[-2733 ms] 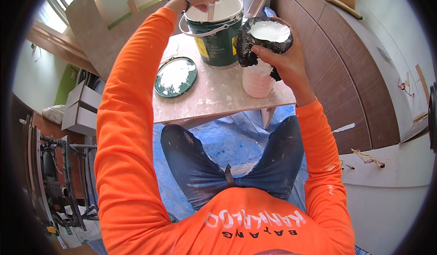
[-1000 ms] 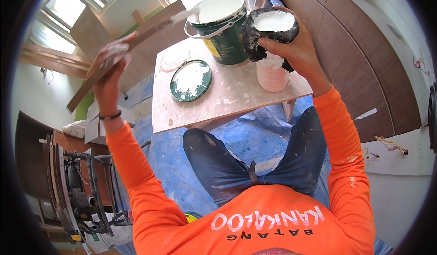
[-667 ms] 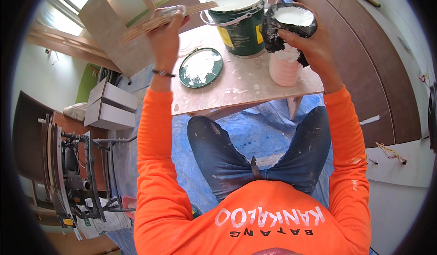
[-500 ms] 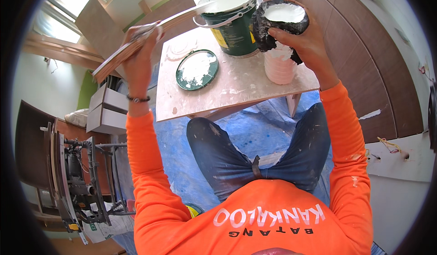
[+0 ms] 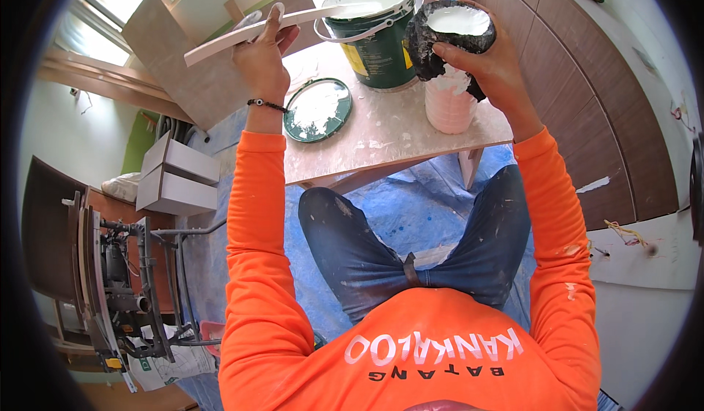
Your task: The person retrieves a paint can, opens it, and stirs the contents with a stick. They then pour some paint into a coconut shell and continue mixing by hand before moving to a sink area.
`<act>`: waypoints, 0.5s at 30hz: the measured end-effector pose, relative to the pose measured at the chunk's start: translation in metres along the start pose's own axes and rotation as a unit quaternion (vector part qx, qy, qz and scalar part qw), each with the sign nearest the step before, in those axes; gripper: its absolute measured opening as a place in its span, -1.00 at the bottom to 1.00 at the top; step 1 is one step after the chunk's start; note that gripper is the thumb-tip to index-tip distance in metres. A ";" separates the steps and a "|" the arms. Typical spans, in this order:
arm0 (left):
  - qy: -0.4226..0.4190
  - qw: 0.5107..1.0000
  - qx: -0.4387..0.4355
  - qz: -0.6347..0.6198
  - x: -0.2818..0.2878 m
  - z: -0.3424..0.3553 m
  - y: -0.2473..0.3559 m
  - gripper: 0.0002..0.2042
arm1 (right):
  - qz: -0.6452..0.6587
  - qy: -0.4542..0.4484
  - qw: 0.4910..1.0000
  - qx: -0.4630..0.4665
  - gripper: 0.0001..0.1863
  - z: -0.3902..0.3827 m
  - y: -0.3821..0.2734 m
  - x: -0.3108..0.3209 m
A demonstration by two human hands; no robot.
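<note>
My left hand [image 5: 261, 63] is closed around a wooden stirring stick [image 5: 213, 47]. The stick lies almost level, its far end over the mouth of a dark green bucket [image 5: 389, 55] of white paint. My right hand [image 5: 504, 63] grips a black, paint-smeared cup [image 5: 484, 45] with white paint inside, to the right of the bucket. Directly below the cup is a ribbed, whitish plastic container [image 5: 449, 109]; whether the two are joined I cannot tell. A green bucket lid [image 5: 339, 110], coated with white paint, rests on the table beside my left wrist.
The paint-spotted wooden table [image 5: 381, 143] stands before my knees, over a blue tarp [image 5: 411, 220]. White boxes [image 5: 183, 187] and a dark metal frame [image 5: 150, 286] are at the left. Brown panels [image 5: 587, 81] line the right, with loose wires [image 5: 623, 232] below.
My left hand has moved right and up with the stick, which now lies flatter and reaches farther over the bucket. My right hand and the black cup have stayed almost still.
</note>
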State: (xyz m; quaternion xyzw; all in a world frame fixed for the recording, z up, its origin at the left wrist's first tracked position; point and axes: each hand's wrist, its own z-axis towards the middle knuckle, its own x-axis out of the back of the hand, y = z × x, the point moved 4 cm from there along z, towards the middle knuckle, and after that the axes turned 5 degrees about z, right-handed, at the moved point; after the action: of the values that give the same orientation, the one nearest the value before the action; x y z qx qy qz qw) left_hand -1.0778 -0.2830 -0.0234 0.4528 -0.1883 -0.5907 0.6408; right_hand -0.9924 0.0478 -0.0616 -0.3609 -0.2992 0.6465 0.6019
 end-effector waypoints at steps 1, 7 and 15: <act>-0.001 1.000 -0.020 0.014 0.001 0.000 0.004 -0.79 | 0.002 -0.003 1.000 0.005 -0.18 0.002 0.000 0.000; -0.032 0.982 -0.155 0.108 0.027 -0.019 0.045 -0.78 | -0.005 0.005 1.000 -0.012 -0.16 -0.003 -0.004 0.001; 0.022 0.979 -0.187 0.077 0.037 -0.025 0.087 -0.79 | -0.003 0.005 1.000 0.008 -0.17 -0.001 0.002 0.002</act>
State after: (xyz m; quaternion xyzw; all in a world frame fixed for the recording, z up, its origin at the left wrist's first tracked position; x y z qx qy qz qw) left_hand -0.9987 -0.3179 0.0224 0.3221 -0.0949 -0.5542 0.7616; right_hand -0.9933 0.0493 -0.0641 -0.3583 -0.2926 0.6450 0.6083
